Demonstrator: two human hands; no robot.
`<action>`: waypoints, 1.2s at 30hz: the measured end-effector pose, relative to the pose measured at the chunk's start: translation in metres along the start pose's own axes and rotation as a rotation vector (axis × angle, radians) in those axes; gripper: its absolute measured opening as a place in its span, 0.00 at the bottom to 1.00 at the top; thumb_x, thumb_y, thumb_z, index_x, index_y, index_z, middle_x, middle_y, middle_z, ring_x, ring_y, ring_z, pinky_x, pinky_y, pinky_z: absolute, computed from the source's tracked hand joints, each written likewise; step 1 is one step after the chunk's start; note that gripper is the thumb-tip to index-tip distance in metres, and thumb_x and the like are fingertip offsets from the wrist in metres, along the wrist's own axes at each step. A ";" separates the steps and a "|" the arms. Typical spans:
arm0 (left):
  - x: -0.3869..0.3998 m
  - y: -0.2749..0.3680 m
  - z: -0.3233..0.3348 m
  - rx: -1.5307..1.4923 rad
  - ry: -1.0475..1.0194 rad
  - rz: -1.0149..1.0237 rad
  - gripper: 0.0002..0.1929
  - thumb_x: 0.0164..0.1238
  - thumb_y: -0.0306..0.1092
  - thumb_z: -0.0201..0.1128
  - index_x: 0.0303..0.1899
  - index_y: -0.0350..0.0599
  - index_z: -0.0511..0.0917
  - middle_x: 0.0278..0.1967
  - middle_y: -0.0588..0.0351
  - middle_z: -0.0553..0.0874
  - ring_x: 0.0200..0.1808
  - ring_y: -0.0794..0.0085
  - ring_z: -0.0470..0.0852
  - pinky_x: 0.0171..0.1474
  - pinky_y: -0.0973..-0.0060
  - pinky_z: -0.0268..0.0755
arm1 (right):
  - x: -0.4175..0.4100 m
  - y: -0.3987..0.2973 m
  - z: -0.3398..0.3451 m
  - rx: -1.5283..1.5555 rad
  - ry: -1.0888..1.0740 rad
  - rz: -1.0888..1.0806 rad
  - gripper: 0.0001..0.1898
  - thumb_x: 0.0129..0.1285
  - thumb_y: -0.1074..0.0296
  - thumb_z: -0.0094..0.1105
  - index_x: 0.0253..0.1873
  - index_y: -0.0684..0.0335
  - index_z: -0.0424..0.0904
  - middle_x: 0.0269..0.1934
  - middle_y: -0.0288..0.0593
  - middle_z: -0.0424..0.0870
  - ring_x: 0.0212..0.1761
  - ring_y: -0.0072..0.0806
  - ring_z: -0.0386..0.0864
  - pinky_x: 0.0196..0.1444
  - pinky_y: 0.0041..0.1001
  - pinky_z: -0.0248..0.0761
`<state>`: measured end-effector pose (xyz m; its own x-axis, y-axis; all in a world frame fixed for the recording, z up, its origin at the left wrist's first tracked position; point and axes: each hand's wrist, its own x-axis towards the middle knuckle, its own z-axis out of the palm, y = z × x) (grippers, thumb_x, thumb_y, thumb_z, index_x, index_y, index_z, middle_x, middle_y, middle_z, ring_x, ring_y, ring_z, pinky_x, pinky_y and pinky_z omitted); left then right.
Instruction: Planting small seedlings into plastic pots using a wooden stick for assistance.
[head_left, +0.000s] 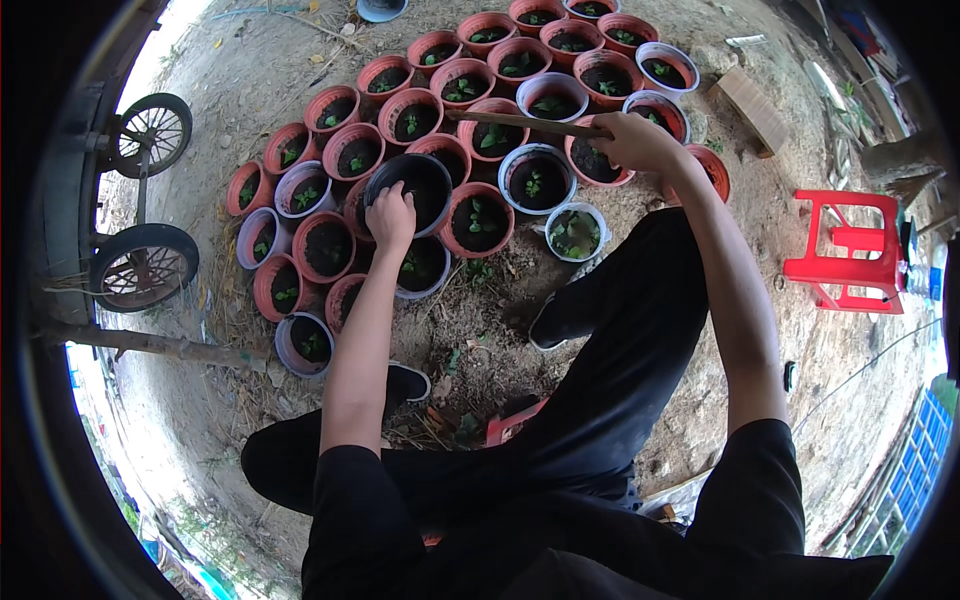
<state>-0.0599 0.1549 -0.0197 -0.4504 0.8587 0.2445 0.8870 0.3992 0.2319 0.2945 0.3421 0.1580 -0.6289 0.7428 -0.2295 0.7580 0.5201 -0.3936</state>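
My left hand (391, 221) grips the near-left rim of a round black plastic pot (431, 184), its fingers reaching over the edge. Dark soil or a dark inner wall shows inside; I cannot tell which. This pot sits above the orange pots around it and partly hides them. In my right hand (637, 142) is a flat wooden stick (517, 120), pointing left over the pots. Below the stick are an orange pot with a seedling (493, 139) and a white pot (537, 178) with a small plant. Closer to me stands a small translucent tub (576, 234) holding green leaves.
Several orange and white pots with seedlings (352, 154) crowd the dirt ground (480, 337). Two spoked wheels (144, 268) of a cart stand at left, near a wooden pole (165, 345). At right are a red plastic stool (847, 251) and a wooden block (752, 111).
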 end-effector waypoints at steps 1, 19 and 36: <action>0.004 -0.001 0.002 -0.002 0.000 0.001 0.14 0.69 0.36 0.64 0.54 0.49 0.85 0.43 0.51 0.88 0.46 0.52 0.88 0.49 0.55 0.76 | -0.001 0.002 0.000 -0.002 0.001 0.002 0.15 0.68 0.59 0.58 0.52 0.59 0.84 0.41 0.53 0.89 0.45 0.48 0.87 0.48 0.44 0.78; -0.034 0.053 -0.118 -0.353 -0.689 0.218 0.09 0.67 0.35 0.69 0.46 0.47 0.87 0.34 0.51 0.87 0.34 0.60 0.85 0.40 0.64 0.75 | -0.015 0.035 0.004 -0.059 0.021 0.013 0.16 0.72 0.59 0.59 0.58 0.59 0.81 0.35 0.51 0.87 0.36 0.42 0.86 0.41 0.42 0.76; -0.091 0.215 0.125 -0.583 -0.625 0.509 0.22 0.64 0.38 0.66 0.57 0.38 0.81 0.52 0.38 0.86 0.52 0.44 0.84 0.57 0.52 0.75 | -0.022 0.032 0.000 -0.098 0.051 0.127 0.14 0.70 0.60 0.58 0.54 0.58 0.82 0.44 0.52 0.88 0.49 0.52 0.84 0.50 0.49 0.74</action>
<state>0.1842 0.2022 -0.1094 0.2535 0.9656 -0.0577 0.6956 -0.1405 0.7046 0.3321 0.3425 0.1509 -0.5191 0.8244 -0.2257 0.8457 0.4571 -0.2754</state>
